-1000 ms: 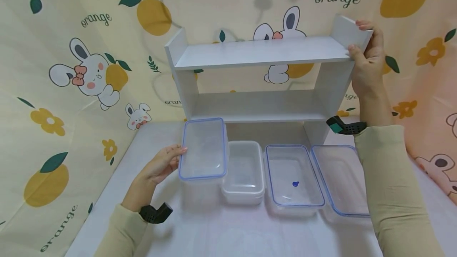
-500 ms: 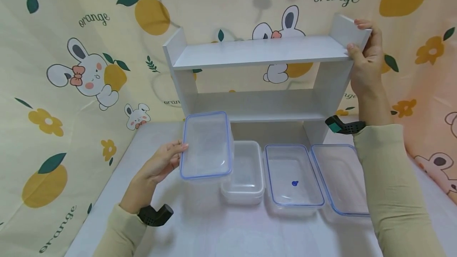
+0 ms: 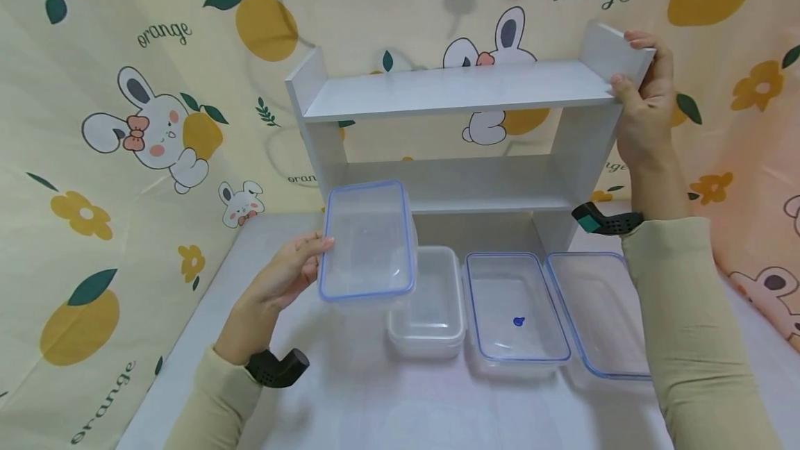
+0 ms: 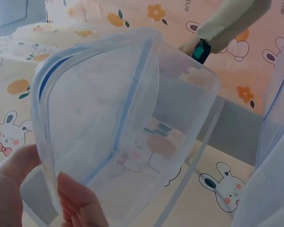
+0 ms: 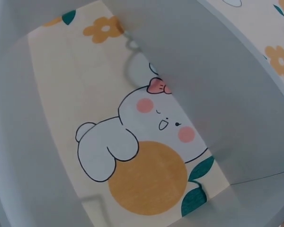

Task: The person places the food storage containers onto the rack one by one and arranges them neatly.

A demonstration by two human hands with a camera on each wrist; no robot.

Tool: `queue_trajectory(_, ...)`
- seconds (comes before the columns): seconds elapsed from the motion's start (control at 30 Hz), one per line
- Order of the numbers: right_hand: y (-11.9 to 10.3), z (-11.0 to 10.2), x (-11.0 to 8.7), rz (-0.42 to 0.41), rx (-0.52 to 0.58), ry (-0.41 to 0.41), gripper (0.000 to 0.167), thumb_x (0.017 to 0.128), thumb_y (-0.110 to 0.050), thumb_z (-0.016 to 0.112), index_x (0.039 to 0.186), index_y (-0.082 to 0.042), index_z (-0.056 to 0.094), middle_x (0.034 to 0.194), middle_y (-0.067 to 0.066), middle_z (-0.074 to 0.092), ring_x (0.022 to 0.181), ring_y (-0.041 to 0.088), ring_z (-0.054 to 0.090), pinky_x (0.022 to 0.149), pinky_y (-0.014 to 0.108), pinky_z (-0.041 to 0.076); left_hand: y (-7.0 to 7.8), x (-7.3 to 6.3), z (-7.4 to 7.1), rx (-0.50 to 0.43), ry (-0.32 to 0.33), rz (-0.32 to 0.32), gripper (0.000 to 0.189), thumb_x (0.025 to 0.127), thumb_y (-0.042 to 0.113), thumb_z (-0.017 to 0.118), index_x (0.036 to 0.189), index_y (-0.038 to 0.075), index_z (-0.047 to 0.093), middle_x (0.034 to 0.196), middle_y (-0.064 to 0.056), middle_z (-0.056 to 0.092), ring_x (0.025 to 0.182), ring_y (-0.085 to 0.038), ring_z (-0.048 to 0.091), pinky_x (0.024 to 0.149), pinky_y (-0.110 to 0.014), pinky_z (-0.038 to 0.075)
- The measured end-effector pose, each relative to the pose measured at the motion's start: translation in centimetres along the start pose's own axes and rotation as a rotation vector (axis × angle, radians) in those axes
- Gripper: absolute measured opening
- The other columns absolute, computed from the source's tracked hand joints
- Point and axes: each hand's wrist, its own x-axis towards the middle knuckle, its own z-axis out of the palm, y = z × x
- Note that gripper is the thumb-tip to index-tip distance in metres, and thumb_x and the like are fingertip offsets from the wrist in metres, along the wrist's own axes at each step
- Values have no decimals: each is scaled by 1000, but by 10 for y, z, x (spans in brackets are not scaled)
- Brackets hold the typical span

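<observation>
My left hand (image 3: 284,273) pinches the left rim of a clear plastic food container (image 3: 369,242) with a blue-edged lid. It holds the container off the table, tilted, in front of the shelf's lower left. In the left wrist view, thumb and fingers grip the container's rim (image 4: 49,142). My right hand (image 3: 646,106) grips the upper right side panel of a white shelf rack (image 3: 462,92), thumb in front and fingers over the top edge. The right wrist view shows the rack's grey-white boards (image 5: 236,85) but not the hand.
On the white table (image 3: 400,401) stand a frosted container (image 3: 428,297), a blue-rimmed container (image 3: 515,304) and another blue-rimmed container (image 3: 603,318), partly behind my right sleeve (image 3: 694,311). A printed cloth (image 3: 156,228) hangs behind and beside the rack.
The left hand has lifted the container up and slightly right, toward the rack's middle board. My right hand keeps its hold on the side panel.
</observation>
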Motion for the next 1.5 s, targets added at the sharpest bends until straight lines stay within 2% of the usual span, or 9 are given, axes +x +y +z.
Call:
queue_trajectory(0.3, -1, 0, 0, 2, 18, 3, 36, 91, 13, 45, 117, -12, 50, 139, 1, 44, 134, 20, 34, 121, 31, 26, 14, 3, 5, -13, 15, 11, 15, 96, 27, 49, 103, 18, 60, 100, 14, 69, 95, -2, 65, 89, -20, 50)
queue_trajectory(0.53, -1, 0, 0, 0, 14, 1, 37, 91, 14, 44, 115, -12, 51, 137, 0, 46, 133, 21, 34, 119, 31, 26, 21, 6, 9, 3, -33, 36, 18, 98, 26, 46, 99, 19, 62, 97, 14, 69, 92, -3, 66, 88, -22, 52)
queue_trajectory(0.67, -1, 0, 1, 1, 3, -1, 37, 91, 14, 43, 115, -13, 51, 137, -1, 46, 134, 20, 34, 121, 31, 25, 28, 8, 11, 18, -57, 46, 20, 98, 27, 44, 104, 19, 61, 98, 14, 69, 93, -2, 66, 86, -21, 53)
queue_trajectory(0.8, -2, 0, 1, 1, -1, -2, 37, 91, 13, 43, 116, -13, 51, 137, -1, 46, 134, 20, 34, 121, 31, 25, 37, 7, 14, 38, -45, 55, 21, 98, 29, 43, 109, 19, 58, 100, 14, 68, 95, -2, 66, 86, -21, 54)
queue_trajectory(0.9, -1, -1, 1, 1, -3, -5, 37, 91, 13, 43, 116, -13, 51, 137, -1, 46, 133, 20, 34, 120, 31, 26, 42, 5, 15, 58, -34, 77, 24, 98, 32, 44, 114, 19, 57, 103, 13, 67, 98, -4, 65, 86, -22, 54)
queue_trajectory(1.03, -1, -1, 0, 8, -12, -2, 37, 91, 12, 44, 116, -13, 51, 138, -2, 46, 133, 20, 34, 120, 31, 27, 49, 2, 15, 61, -56, 122, 31, 97, 36, 47, 121, 18, 54, 108, 11, 67, 101, -6, 65, 87, -22, 55)
queue_trajectory(1.33, -1, -1, -1, 1, -20, -6, 38, 91, 13, 43, 117, -13, 52, 138, -2, 46, 134, 20, 33, 120, 31, 26, 59, 4, 16, 35, -73, 172, 28, 96, 38, 49, 114, 21, 61, 106, 11, 69, 102, -5, 64, 89, -24, 53)
queue_trajectory(1.5, -1, -1, -1, 4, -26, -10, 37, 91, 12, 44, 117, -14, 51, 138, -2, 46, 134, 20, 33, 121, 32, 26, 63, 6, 18, 18, -93, 196, 34, 94, 41, 53, 120, 20, 57, 111, 10, 67, 108, -8, 60, 96, -27, 48)
